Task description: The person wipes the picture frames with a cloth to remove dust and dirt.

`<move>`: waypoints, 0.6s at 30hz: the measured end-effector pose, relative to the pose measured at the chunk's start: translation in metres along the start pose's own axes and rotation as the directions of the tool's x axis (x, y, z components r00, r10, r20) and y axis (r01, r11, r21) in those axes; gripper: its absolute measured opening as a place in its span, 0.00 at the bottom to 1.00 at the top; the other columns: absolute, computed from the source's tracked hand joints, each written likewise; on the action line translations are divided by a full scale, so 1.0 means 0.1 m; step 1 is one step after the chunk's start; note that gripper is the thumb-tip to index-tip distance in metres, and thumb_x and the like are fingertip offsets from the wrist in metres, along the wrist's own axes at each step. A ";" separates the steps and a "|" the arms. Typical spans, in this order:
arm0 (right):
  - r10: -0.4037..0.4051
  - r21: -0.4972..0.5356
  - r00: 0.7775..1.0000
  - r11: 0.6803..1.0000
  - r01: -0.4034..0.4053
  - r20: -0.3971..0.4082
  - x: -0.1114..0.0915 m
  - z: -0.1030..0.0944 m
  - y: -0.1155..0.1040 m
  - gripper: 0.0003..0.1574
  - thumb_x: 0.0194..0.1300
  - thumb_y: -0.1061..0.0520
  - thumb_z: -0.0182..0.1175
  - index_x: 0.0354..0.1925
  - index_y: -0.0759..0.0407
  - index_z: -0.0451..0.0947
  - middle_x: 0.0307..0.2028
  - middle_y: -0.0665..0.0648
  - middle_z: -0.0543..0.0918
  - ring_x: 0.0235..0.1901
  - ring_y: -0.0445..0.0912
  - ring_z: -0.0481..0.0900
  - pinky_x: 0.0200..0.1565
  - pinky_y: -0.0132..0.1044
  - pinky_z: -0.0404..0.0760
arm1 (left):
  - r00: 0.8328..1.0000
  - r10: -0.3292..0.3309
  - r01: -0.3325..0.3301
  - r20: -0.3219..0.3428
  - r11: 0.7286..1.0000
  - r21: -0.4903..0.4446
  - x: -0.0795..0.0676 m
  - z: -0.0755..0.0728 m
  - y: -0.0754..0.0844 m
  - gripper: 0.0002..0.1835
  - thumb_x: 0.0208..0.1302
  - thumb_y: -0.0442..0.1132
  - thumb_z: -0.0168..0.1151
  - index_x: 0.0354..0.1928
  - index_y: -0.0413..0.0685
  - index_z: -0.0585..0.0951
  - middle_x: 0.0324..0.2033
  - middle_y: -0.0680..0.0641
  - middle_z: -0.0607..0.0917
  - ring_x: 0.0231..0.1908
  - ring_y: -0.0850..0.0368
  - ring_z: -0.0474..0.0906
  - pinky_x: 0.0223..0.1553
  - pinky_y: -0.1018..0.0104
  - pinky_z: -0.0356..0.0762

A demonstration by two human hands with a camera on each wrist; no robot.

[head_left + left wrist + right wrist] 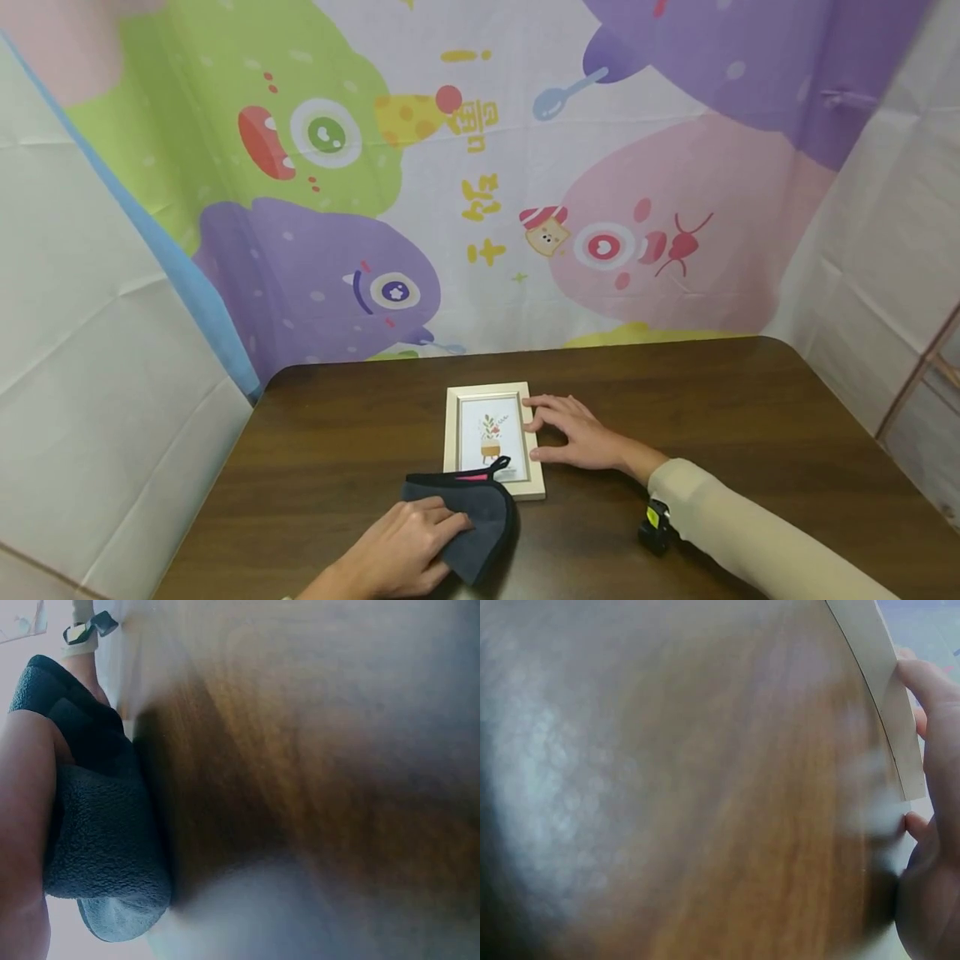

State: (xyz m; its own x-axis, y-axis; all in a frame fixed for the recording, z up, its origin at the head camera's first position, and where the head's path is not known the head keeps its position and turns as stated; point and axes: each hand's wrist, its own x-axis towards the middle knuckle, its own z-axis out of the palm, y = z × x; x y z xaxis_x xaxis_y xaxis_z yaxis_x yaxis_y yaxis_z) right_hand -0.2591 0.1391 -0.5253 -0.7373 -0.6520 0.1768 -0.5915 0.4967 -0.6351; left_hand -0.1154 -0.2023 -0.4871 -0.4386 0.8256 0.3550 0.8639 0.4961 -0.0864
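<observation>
A cream picture frame [537,483] with a potted-plant print lies face up on the table. My left hand [408,542] grips a dark grey cleaning cloth [487,521] with black edging, a small hanging loop and a bit of pink showing. The folded cloth overlaps the frame's lower left corner in the head view; its fleecy surface bunches around the fingers in the left wrist view. Along the frame's right side, my right hand [573,433] rests its fingertips and thumb against the edge. From the right wrist, the frame's pale side [900,727] shows beside those fingers.
The dark brown wooden table [345,417] has rounded far corners. Behind it hangs a curtain [510,317] printed with cartoon monsters, and pale fabric walls [862,275] stand at both sides. A small black device [654,529] is strapped at the right wrist.
</observation>
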 end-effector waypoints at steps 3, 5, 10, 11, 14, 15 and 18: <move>-0.023 -0.001 1.000 1.000 0.023 -0.018 -0.01 0.02 0.05 0.15 0.75 0.39 0.73 0.50 0.43 0.83 0.82 0.60 0.75 0.82 0.67 0.68 0.80 0.85 0.51 | 1.000 -0.011 0.011 -0.006 1.000 -0.010 -0.01 0.02 -0.01 0.23 0.52 0.43 0.82 0.51 0.53 0.88 0.38 0.57 0.92 0.38 0.67 0.86 0.38 0.76 0.83; -0.037 0.006 0.999 0.999 0.037 -0.030 -0.01 0.04 0.07 0.16 0.75 0.37 0.73 0.50 0.42 0.83 0.81 0.59 0.75 0.82 0.67 0.68 0.79 0.85 0.52 | 1.000 -0.016 0.016 -0.010 1.000 -0.019 -0.02 0.04 -0.01 0.23 0.52 0.43 0.82 0.51 0.53 0.88 0.39 0.57 0.92 0.40 0.67 0.86 0.40 0.75 0.85; -0.056 0.008 0.998 0.998 0.057 -0.042 -0.01 0.04 0.05 0.17 0.74 0.35 0.72 0.49 0.41 0.83 0.80 0.60 0.76 0.80 0.69 0.69 0.76 0.88 0.52 | 1.000 -0.020 0.019 -0.017 0.999 -0.036 -0.04 0.06 -0.02 0.21 0.54 0.43 0.82 0.51 0.54 0.88 0.41 0.57 0.93 0.42 0.66 0.88 0.43 0.73 0.87; -0.050 0.010 0.998 0.999 0.050 -0.036 0.00 0.04 0.04 0.17 0.74 0.35 0.73 0.49 0.41 0.83 0.81 0.60 0.76 0.81 0.69 0.69 0.76 0.88 0.52 | 1.000 -0.015 0.014 -0.020 0.999 -0.036 -0.04 0.05 -0.02 0.22 0.54 0.43 0.82 0.51 0.54 0.88 0.41 0.57 0.93 0.42 0.66 0.88 0.43 0.73 0.87; -0.019 0.010 1.000 1.000 0.019 -0.011 0.00 0.02 0.01 0.14 0.74 0.39 0.74 0.49 0.41 0.83 0.81 0.61 0.75 0.82 0.70 0.67 0.78 0.88 0.49 | 1.000 -0.002 0.001 -0.021 0.999 -0.038 -0.03 0.05 -0.01 0.21 0.55 0.43 0.83 0.51 0.53 0.88 0.43 0.56 0.93 0.43 0.65 0.88 0.44 0.73 0.87; -0.009 0.012 1.000 1.000 0.009 -0.004 0.00 0.02 0.01 0.14 0.74 0.39 0.74 0.49 0.42 0.83 0.82 0.61 0.75 0.82 0.70 0.67 0.78 0.88 0.48 | 1.000 0.000 -0.001 -0.019 0.999 -0.038 -0.02 0.05 -0.01 0.21 0.55 0.43 0.83 0.51 0.53 0.88 0.43 0.56 0.93 0.43 0.65 0.88 0.44 0.73 0.88; 0.008 0.020 1.000 1.000 -0.008 0.002 0.00 0.01 0.01 0.14 0.74 0.40 0.74 0.49 0.42 0.84 0.82 0.61 0.74 0.83 0.70 0.66 0.80 0.88 0.47 | 1.000 -0.002 0.002 -0.003 0.999 -0.039 0.00 0.04 0.01 0.20 0.56 0.43 0.82 0.52 0.54 0.89 0.44 0.56 0.94 0.43 0.66 0.88 0.44 0.74 0.87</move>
State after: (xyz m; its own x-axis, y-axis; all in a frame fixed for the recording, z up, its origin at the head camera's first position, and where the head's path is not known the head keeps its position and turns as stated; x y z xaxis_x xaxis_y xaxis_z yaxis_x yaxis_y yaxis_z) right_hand -0.2595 0.1387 -0.5270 -0.7414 -0.6493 0.1698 -0.5789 0.4906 -0.6513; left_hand -0.1161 -0.2003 -0.4911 -0.4397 0.8237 0.3581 0.8721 0.4869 -0.0489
